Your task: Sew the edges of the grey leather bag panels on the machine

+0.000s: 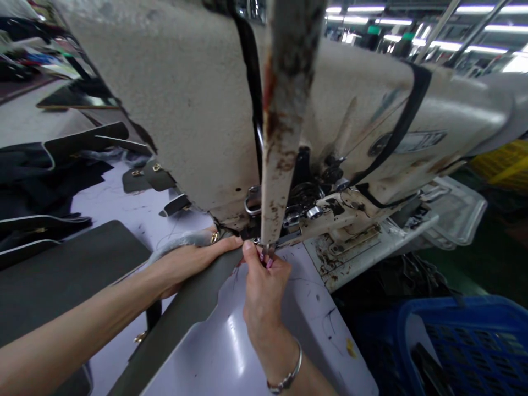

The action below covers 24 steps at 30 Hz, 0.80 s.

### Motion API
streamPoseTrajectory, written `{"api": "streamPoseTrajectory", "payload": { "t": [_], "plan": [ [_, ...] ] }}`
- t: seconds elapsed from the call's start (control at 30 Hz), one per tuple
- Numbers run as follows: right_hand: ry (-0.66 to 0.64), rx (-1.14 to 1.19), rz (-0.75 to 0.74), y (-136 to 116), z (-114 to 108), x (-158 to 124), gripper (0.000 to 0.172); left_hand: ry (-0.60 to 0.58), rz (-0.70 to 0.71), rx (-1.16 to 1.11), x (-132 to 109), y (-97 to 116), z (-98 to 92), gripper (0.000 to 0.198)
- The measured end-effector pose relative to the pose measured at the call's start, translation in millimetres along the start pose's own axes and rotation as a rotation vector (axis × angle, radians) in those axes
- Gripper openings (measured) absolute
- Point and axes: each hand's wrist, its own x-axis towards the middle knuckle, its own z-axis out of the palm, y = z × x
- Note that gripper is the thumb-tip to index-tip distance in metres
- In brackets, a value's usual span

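My left hand (193, 265) grips a dark grey-green, leather-like panel (193, 308) near the needle area of the sewing machine (181, 110). Its thumb lies along the top, and its other fingers are mostly hidden. Right beside it, my right hand (266, 286) is closed in a pinch at the panel's edge. Small pink parts (269, 263) show between its fingers; what they belong to is too hidden to name. Loose threads lie by the right fingertips. A gold-coloured clasp (214, 237) and clear plastic wrap (181, 241) sit just behind the left hand.
The white worktop (231, 346) carries thread scraps. More dark panels (74, 275) are piled at the left, with small tabs with gold fittings (154, 175) behind them. A rusty metal bar (284, 121) stands before the machine. A blue basket (462, 313) is at lower right.
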Motion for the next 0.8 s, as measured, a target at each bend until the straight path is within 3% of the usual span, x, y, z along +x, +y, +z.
{"api": "streamPoseTrajectory", "payload": {
  "t": [0.07,0.13,0.23,0.4,0.6,0.8],
  "plan": [
    [-0.01,0.027,0.029,-0.9,-1.7,0.0,0.032,-0.051,-0.181,-0.024,-6.6,-0.5,4.5,0.053],
    [-0.024,0.024,0.059,-0.9,-4.7,0.7,0.032,-0.074,-0.228,-0.091,-10.0,-4.4,8.8,0.061],
    [-0.04,0.001,0.067,-3.1,-11.3,3.3,0.032,-0.058,-0.18,-0.249,-10.0,-18.3,18.6,0.068],
    [-0.151,-0.035,0.113,-17.4,-29.1,11.8,0.021,0.08,-0.034,-0.52,-13.8,-38.6,50.6,0.052],
    [-0.327,-0.115,0.247,-34.6,-52.5,21.8,0.02,0.242,-0.029,-0.78,-21.9,-40.3,85.8,0.047],
    [-0.36,-0.226,0.258,-44.0,-56.5,31.7,0.018,0.28,-0.047,-0.897,-19.6,-36.3,96.5,0.041]
  ]
}}
